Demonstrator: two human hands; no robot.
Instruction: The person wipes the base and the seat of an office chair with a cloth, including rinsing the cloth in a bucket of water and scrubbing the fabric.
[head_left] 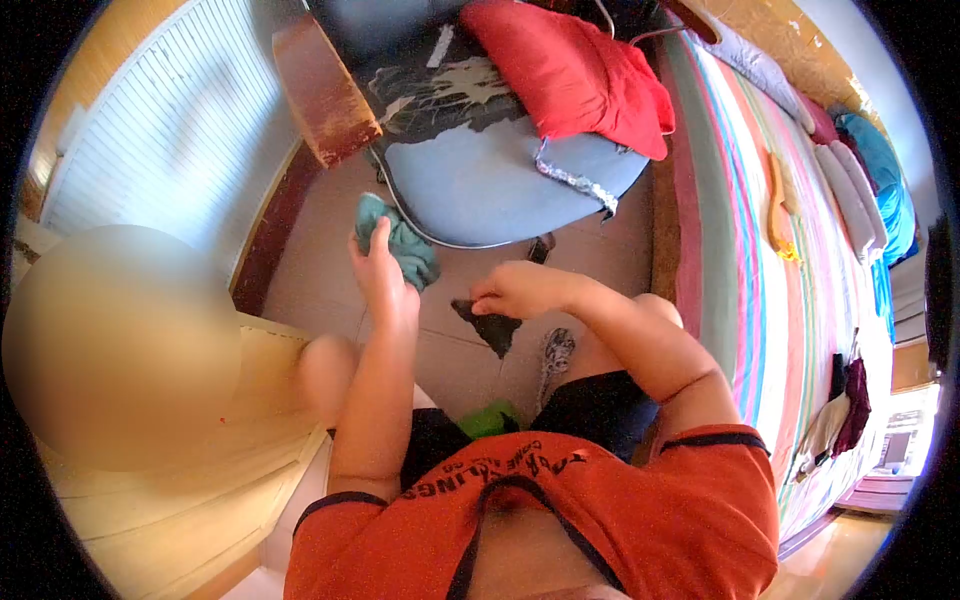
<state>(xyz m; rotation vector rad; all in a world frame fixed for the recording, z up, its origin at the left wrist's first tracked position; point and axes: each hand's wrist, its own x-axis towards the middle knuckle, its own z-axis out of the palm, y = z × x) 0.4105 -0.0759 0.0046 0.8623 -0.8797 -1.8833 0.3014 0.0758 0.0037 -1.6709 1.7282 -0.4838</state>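
Note:
My left hand (378,268) is closed around a crumpled green cloth (412,256), just below the front edge of the chair. Between the fingers of my right hand (525,290) a dark, ragged, roughly triangular scrap (492,328) hangs over the floor. In front of both hands is a worn chair whose black covering is flaked away, with a large blue-grey patch (470,185) bare on the seat. A patterned strip (578,186) lies over that patch. On the seat also rests a red cushion (575,75).
A wooden armrest (318,90) juts out at the chair's left. Right of me stands a bed with a striped sheet (745,250), bearing clothes and pillows. A pale wooden cabinet (270,375) is close by my left knee. Something green (490,418) sits between my legs.

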